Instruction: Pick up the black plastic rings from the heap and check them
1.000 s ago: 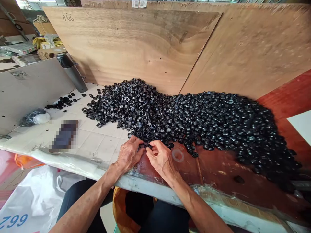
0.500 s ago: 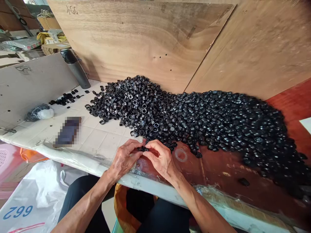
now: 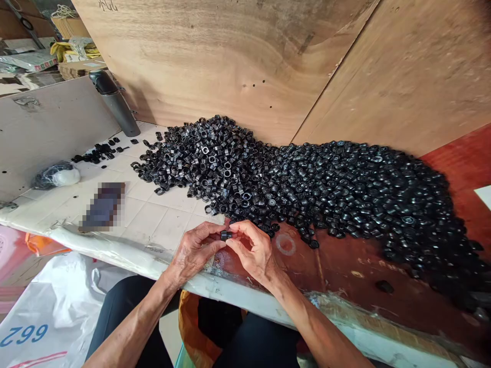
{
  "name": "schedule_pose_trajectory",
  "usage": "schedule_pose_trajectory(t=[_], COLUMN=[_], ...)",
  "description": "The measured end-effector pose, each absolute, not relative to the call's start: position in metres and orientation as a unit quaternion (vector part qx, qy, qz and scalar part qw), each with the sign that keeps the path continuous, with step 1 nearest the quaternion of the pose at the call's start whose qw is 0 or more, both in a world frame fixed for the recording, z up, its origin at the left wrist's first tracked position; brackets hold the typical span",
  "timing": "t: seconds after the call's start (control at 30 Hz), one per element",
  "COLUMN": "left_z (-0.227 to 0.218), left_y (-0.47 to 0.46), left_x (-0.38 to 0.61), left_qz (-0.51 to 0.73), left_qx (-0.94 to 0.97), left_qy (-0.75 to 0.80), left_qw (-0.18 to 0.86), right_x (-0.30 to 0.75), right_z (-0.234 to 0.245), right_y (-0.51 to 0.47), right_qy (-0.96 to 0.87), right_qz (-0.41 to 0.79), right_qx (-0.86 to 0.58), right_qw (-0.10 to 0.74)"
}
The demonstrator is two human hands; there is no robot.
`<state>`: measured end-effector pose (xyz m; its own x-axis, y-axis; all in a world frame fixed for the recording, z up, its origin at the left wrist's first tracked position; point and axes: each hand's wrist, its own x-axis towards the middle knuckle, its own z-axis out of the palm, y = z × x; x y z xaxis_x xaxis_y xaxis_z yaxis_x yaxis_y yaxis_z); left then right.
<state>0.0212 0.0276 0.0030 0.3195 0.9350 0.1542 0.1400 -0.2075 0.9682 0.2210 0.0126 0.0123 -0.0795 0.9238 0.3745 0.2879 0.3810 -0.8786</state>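
Between the fingertips of both hands is a small black plastic part, short and cylindrical with a ridge round it. My left hand pinches it from the left, thumb and fingers closed. From the other side my right hand pinches it in the same way. Just beyond my fingers lies a heap of black plastic rings. It runs on the right into a larger heap of black plastic caps. Whether the held part is one piece or two joined pieces I cannot tell.
A dark bottle stands at the back left by the wooden board. A blurred-out flat object and a plastic-wrapped bundle lie on the left. Below the table edge are a white sack and an orange bag.
The black part between my fingers now shows more plainly, with my fingertips at its two ends. The camera view has shifted slightly; the heaps look the same.
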Motion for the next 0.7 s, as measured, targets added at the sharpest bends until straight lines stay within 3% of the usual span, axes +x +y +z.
schedule_pose_trajectory(t=[0.17,0.7], left_z=[0.006,0.011], left_y=[0.024,0.023], left_x=[0.024,0.024], left_qz=[0.403,0.394], left_qx=[0.609,0.657], left_qy=[0.427,0.427], left_qw=[0.533,0.481], right_x=[0.221,0.224], right_z=[0.008,0.006], right_y=[0.011,0.011], right_qy=[-0.652,-0.740], right_qz=[0.336,0.253], right_qx=[-0.478,-0.454], right_qw=[0.483,0.428])
